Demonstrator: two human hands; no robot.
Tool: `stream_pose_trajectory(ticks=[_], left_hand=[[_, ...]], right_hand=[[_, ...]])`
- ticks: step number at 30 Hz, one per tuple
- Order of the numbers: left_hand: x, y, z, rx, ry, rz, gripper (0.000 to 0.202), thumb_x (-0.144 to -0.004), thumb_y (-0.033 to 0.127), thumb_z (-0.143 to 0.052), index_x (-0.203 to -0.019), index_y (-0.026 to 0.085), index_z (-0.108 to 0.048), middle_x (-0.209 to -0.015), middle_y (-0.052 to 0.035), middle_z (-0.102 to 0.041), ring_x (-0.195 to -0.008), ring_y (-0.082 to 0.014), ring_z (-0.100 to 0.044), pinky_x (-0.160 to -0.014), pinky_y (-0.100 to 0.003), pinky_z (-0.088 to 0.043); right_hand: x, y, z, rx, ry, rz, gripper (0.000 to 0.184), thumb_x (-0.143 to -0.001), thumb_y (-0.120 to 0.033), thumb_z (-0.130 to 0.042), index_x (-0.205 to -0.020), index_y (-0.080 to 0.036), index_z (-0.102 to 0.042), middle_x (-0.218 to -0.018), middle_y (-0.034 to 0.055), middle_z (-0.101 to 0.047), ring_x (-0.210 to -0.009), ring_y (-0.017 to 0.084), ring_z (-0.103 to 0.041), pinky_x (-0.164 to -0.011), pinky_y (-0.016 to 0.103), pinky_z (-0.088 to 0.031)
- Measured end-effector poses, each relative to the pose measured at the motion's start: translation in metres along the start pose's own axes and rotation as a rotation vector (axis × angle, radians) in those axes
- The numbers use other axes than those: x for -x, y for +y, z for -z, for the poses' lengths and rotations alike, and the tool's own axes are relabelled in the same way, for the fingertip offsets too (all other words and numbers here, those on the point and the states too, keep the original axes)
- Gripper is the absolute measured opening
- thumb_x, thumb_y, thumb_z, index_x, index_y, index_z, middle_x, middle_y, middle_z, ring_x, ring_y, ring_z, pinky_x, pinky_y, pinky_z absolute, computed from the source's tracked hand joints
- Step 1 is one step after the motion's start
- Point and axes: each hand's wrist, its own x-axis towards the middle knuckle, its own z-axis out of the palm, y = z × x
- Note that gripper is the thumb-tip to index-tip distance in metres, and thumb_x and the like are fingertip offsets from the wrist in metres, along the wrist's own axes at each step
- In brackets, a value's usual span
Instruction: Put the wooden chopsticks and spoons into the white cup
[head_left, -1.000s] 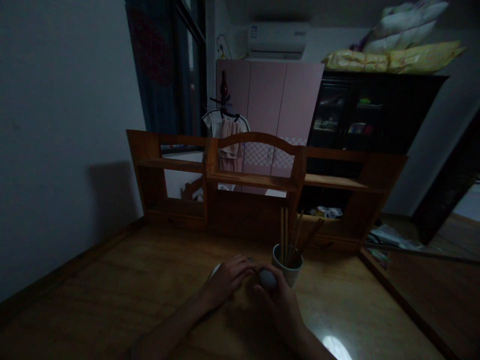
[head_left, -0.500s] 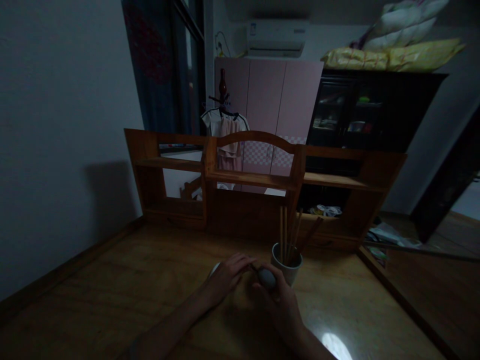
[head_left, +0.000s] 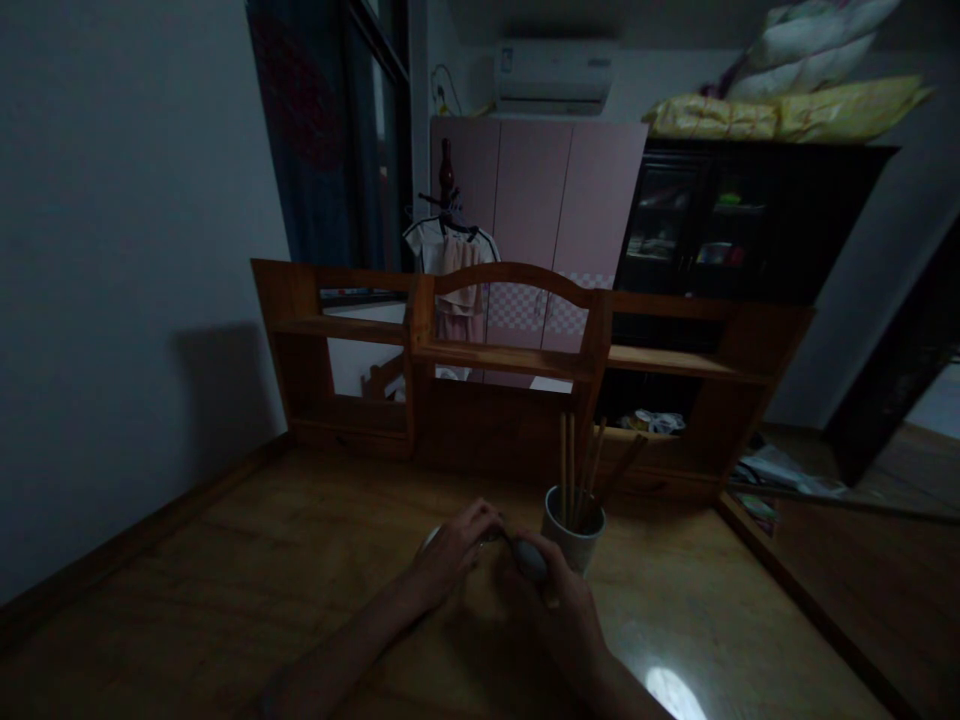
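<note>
My left hand bends its fingers over a pale, rounded thing on the wooden table; most of it is hidden under the palm. Its fingertips are close to a thin dark piece that reaches toward my right hand. That hand is closed around a smooth grey oval thing, which shows between thumb and fingers. The dim light hides its exact kind. Just behind my right hand stands a light cup holding several thin wooden sticks and a wider dark one.
A wooden shelf unit runs along the table's back edge. On the left is a white wall. A raised strip edges the table on the right. Lamp glare lies at front right. Beyond are pink and black cabinets.
My left fingers have drawn slightly left, away from the grey thing, baring the thin dark piece between the hands. The grey thing has tilted a little. The cup stays in place.
</note>
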Motion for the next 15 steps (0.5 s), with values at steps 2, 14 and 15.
stream_pose_trajectory(ticks=[2,14,15], left_hand=[[0.0,0.0003,-0.0005,-0.007,0.005,0.004,0.036,-0.088,0.003,-0.042,-0.107,0.025,-0.063,-0.111,-0.0045,-0.057,-0.102,-0.0182,-0.058,-0.092,-0.028,-0.047],[-0.0034,-0.0039,0.0033,-0.138,0.102,-0.146,0.029,-0.095,0.013,-0.047,-0.116,0.026,-0.062,-0.116,-0.0057,-0.057,-0.126,-0.0221,-0.046,-0.116,-0.054,-0.02],[-0.0037,-0.0034,0.0047,-0.154,0.127,-0.163,0.027,-0.095,0.015,-0.048,-0.116,0.026,-0.062,-0.115,-0.0055,-0.057,-0.126,-0.0219,-0.045,-0.116,-0.056,-0.018]], right_hand=[[0.0003,0.0,0.0002,-0.002,0.005,0.007,0.035,-0.094,-0.024,-0.058,-0.128,-0.031,-0.052,-0.115,-0.0008,-0.063,-0.098,0.019,-0.062,-0.084,0.025,-0.05],[0.0026,0.0053,-0.0012,0.037,0.037,0.014,0.035,-0.095,-0.026,-0.057,-0.129,-0.032,-0.051,-0.116,-0.001,-0.062,-0.098,0.019,-0.063,-0.086,0.026,-0.051],[0.0026,0.0057,-0.0014,0.037,0.046,0.01,0.035,-0.095,-0.027,-0.058,-0.128,-0.031,-0.051,-0.114,-0.0005,-0.063,-0.097,0.019,-0.063,-0.085,0.026,-0.051]])
